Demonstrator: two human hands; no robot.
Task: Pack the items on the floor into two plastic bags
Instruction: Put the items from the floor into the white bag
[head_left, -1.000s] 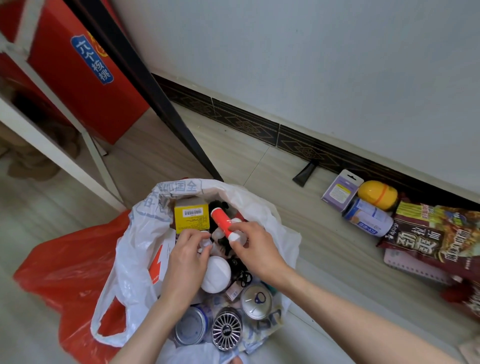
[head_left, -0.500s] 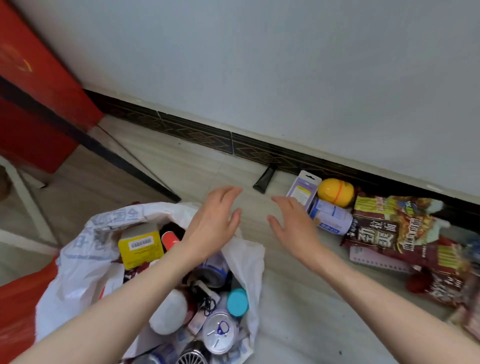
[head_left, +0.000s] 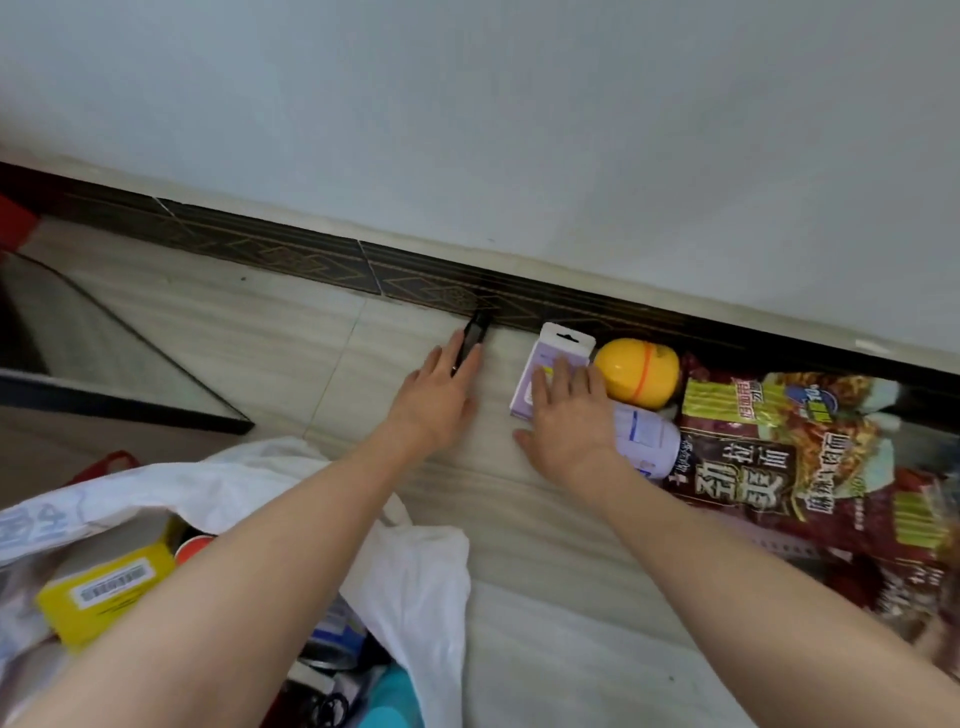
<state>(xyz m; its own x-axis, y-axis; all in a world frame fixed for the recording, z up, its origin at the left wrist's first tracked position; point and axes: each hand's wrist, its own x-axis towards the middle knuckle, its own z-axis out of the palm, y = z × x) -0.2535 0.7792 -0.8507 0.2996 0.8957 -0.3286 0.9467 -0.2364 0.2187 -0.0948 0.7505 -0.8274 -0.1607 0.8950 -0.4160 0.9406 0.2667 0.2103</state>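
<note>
We see the left hand (head_left: 434, 397) at frame centre, fingers straight, tips lying on a small black item (head_left: 474, 335) by the dark baseboard (head_left: 291, 257). Right hand (head_left: 569, 415) just right of it, fingers flat on the purple card pack (head_left: 551, 358), nothing gripped. Right of that: yellow egg-shaped case (head_left: 638, 371), white bottle (head_left: 652, 439), noodle packs (head_left: 769, 457) (partly overlapping). White plastic bag (head_left: 415, 582) lower left, holding a yellow box (head_left: 104, 584); the red bag (head_left: 111, 460) peeks out behind it.

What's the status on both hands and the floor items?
Left hand open, fingertips on small black tube. Right hand open, flat on lilac carded packet. Nothing blocking either.
</note>
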